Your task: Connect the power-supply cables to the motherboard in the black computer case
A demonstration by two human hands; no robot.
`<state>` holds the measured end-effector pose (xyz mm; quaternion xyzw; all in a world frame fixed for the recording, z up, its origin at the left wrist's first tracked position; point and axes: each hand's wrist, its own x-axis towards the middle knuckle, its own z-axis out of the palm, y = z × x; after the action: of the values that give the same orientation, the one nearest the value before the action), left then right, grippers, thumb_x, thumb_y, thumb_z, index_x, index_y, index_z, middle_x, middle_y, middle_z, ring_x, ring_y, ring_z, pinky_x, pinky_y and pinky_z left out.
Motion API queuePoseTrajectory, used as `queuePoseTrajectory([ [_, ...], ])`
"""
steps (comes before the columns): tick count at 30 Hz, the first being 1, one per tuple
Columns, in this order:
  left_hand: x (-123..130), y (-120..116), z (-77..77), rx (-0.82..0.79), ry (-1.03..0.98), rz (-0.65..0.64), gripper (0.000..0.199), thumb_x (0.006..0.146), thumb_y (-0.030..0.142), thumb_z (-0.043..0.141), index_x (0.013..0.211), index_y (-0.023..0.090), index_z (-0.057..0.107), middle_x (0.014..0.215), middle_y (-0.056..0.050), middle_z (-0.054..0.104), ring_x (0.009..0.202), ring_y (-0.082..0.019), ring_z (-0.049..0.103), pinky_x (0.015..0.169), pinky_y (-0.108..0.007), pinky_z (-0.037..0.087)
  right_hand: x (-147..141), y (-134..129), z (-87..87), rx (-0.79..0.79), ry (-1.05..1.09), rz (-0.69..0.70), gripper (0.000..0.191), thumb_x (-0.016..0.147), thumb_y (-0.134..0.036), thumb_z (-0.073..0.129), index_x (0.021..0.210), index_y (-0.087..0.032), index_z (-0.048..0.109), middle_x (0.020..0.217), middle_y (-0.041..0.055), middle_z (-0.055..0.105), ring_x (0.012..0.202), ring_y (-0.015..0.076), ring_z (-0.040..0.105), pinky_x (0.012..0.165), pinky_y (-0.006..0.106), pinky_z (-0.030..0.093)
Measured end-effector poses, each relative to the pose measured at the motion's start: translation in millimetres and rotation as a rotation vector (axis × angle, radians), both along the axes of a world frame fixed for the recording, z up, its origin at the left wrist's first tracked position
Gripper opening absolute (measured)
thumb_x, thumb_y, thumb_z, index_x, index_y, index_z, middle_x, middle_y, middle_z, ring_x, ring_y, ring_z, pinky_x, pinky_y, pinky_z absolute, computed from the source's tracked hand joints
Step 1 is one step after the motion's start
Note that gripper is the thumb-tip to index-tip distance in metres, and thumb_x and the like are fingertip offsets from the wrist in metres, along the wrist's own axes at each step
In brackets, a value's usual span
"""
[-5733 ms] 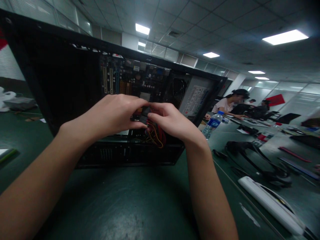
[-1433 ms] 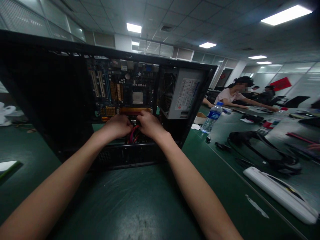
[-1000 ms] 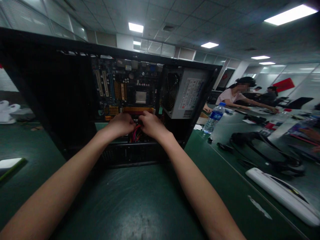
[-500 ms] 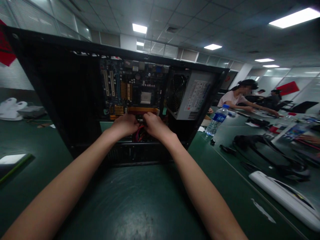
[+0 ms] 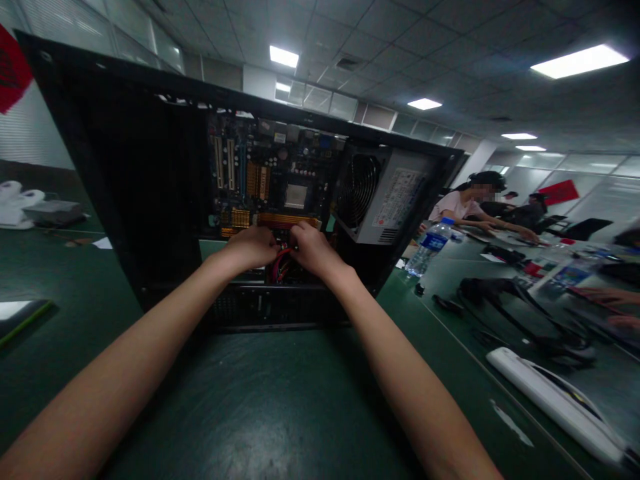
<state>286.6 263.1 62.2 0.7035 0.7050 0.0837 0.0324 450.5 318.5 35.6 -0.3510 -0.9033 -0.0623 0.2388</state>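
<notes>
A black computer case stands open-sided on the green table. Inside it are a motherboard with a bare silver processor and a grey power supply with a round fan. My left hand and my right hand meet below the orange memory slots, with fingers curled inward. Between them a bundle of red and dark cables hangs down. Both hands look closed around the top of this bundle; the fingertips and what exactly they grip are partly hidden.
To the right of the case stand a water bottle, a black strap-like headset and a white power strip. A green-edged device lies at left. Across the table a person leans over the surface.
The view has shifted slightly, so the case sits a little further right in it. Both hands stay at the cables, with only small finger movement.
</notes>
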Motion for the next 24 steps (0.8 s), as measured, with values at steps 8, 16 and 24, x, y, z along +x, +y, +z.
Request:
queuePoseTrajectory([
  [8, 0, -1, -0.2, 0.0, 0.014, -0.014, 0.037, 0.089, 0.04, 0.05, 0.099, 0.021, 0.08, 0.109, -0.014, 0.08, 0.1, -0.031, 0.074, 0.08, -0.034, 0.054, 1, -6, 0.0, -0.011, -0.04, -0.01, 0.017, 0.088, -0.006, 0.062, 0.103, -0.013, 0.065, 0.111, 0.011, 0.062, 0.1, 0.0233, 0.061, 0.082, 0.031, 0.045],
  [16, 1, -3, -1.2, 0.005, 0.009, 0.014, 0.037, 0.09, 0.043, 0.052, 0.104, 0.024, 0.081, 0.11, -0.011, 0.08, 0.104, -0.03, 0.073, 0.083, -0.033, 0.055, -3, -13, 7.1, 0.006, -0.152, -0.061, 0.023, 0.095, -0.011, 0.055, 0.117, -0.013, 0.063, 0.122, 0.0137, 0.062, 0.106, 0.026, 0.065, 0.084, 0.033, 0.049],
  [24, 1, -6, -1.3, 0.018, 0.022, 0.023, 0.042, 0.093, 0.047, 0.049, 0.105, 0.022, 0.08, 0.112, -0.014, 0.08, 0.102, -0.029, 0.074, 0.08, -0.033, 0.055, -5, -16, 9.4, -0.014, -0.195, -0.067, 0.024, 0.098, -0.016, 0.055, 0.121, -0.014, 0.062, 0.128, 0.015, 0.06, 0.11, 0.0276, 0.067, 0.087, 0.035, 0.052],
])
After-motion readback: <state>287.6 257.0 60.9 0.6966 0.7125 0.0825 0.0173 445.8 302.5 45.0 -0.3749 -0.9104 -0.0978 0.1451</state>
